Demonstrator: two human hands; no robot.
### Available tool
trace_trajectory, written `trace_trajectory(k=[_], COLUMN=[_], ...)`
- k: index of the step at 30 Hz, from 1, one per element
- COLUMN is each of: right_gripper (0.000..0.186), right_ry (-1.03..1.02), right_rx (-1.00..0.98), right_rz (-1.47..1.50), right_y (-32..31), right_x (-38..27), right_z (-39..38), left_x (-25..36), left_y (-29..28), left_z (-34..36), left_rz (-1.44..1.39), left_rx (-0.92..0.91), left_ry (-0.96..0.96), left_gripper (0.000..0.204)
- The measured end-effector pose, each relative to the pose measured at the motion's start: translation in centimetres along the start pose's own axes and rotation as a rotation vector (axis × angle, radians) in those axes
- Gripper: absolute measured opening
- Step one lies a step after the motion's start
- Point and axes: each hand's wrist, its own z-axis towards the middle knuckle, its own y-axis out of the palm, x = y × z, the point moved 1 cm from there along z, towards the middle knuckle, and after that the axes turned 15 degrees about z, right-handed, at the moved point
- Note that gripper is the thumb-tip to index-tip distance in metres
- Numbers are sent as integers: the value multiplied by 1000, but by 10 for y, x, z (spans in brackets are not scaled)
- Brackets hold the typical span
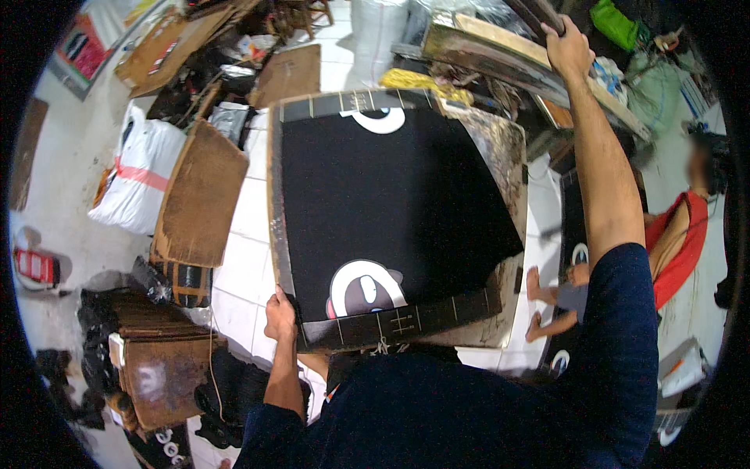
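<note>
A wide board [512, 156] lies in front of me, covered by a black cloth panel [375, 195]. The cloth carries white, eye-like prints, one whole print near me and a partly covered one at the far edge. Dark strips marked with pale lines cross the far and near edges. My left hand [280, 315] is closed at the board's near left edge, and its underside fingers are partly hidden. Far to the right, my raised right hand [570, 51] is wrapped round a dark bar [535, 14], whose upper part runs out of view.
On the left stand brown cardboard sheets [201, 195], a white sack [139, 176] and a brown box [168, 383]. Planks [500, 55] and yellow material [426, 82] lie beyond the board. At right another person in red [681, 246] sits on the floor near more black cloth.
</note>
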Motion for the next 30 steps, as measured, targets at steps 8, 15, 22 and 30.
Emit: trace_trajectory(k=[8, 15, 22, 30], right_gripper=[27, 27, 32, 35], right_ry=[19, 45, 5, 15], right_rx=[95, 92, 79, 70], right_rz=[174, 185, 115, 90], right_y=[-14, -17, -9, -5], right_x=[-30, -37, -23, -19], right_z=[-20, -31, -31, -13], left_x=[52, 107, 87, 84], left_y=[-25, 30, 1, -20], left_z=[-16, -45, -50, -51], left_rz=[-307, -403, -137, 115], left_rx=[-130, -206, -177, -224], left_ry=[145, 245, 373, 401], left_gripper=[53, 51, 54, 68])
